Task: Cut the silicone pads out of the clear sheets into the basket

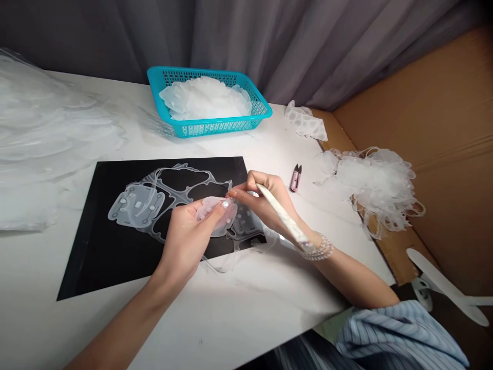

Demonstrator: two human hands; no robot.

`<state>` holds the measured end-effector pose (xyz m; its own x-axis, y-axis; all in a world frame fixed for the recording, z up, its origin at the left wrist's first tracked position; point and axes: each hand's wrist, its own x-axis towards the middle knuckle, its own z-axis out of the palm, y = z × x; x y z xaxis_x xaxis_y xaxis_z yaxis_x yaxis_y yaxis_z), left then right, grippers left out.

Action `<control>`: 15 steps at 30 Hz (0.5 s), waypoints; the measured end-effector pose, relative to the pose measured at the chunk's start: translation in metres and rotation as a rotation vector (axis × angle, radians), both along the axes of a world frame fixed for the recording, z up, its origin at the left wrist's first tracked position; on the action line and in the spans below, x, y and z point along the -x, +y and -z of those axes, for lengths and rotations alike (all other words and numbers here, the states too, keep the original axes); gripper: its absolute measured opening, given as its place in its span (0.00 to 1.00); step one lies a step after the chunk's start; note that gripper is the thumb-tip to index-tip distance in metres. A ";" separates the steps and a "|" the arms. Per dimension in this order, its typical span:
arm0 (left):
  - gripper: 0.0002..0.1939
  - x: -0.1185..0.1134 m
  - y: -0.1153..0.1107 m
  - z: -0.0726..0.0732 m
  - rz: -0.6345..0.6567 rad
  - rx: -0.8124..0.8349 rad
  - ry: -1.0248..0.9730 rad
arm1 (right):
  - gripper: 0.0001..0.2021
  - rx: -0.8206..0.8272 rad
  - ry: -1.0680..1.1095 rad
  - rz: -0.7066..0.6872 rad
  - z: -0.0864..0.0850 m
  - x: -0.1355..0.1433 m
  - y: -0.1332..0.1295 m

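The left hand is clamped on a thin, translucent, rounded piece with a pinkish tint, its thumb pressed across the top. This piece is held over the right part of a black rectangular sheet that lies on the white worktop. The right hand is closed around a slim, whitish stick-like tool, which slants back toward the wrist; its thumb and fingertip meet at the upper right edge of the piece. Whether they also pinch that edge cannot be told. A beaded bracelet circles the right wrist.

On the sheet lies a translucent, web-like plastic frame, with a pale, rounded-square panel at its left end. The hands hide part of the frame.

Small pink-handled snips with dark blades lie to the right of the sheet. Behind the sheet stands a turquoise perforated plastic basket holding a heap of whitish translucent pieces. A tangled pile of clear scraps lies at the right, beside a brown cardboard wall.
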<state>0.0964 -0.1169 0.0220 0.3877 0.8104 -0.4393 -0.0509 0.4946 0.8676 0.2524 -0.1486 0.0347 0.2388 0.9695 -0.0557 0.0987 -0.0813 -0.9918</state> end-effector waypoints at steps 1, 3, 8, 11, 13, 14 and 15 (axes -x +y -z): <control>0.18 0.000 0.000 0.001 -0.008 -0.003 0.000 | 0.24 -0.010 -0.035 0.005 0.002 0.000 -0.001; 0.18 0.000 -0.001 0.002 -0.024 0.000 0.000 | 0.24 -0.024 -0.089 0.023 0.006 0.001 -0.003; 0.17 0.003 -0.001 0.003 -0.054 -0.012 0.025 | 0.23 -0.044 -0.155 0.057 0.011 -0.001 -0.005; 0.16 0.005 0.001 0.003 -0.085 -0.027 0.052 | 0.22 -0.060 -0.135 0.052 0.012 -0.006 -0.005; 0.16 0.006 0.002 0.003 -0.100 -0.015 0.055 | 0.22 -0.058 -0.122 0.037 0.014 -0.009 -0.004; 0.16 0.006 0.003 0.003 -0.103 -0.006 0.052 | 0.21 -0.054 -0.118 0.033 0.015 -0.010 -0.004; 0.16 0.006 0.003 0.003 -0.103 0.001 0.047 | 0.22 -0.050 -0.115 0.031 0.015 -0.011 -0.004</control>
<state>0.0900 -0.1140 0.0189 0.2812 0.8444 -0.4560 -0.0609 0.4899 0.8697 0.2632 -0.1528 0.0194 0.2707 0.9624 0.0223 0.2098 -0.0363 -0.9771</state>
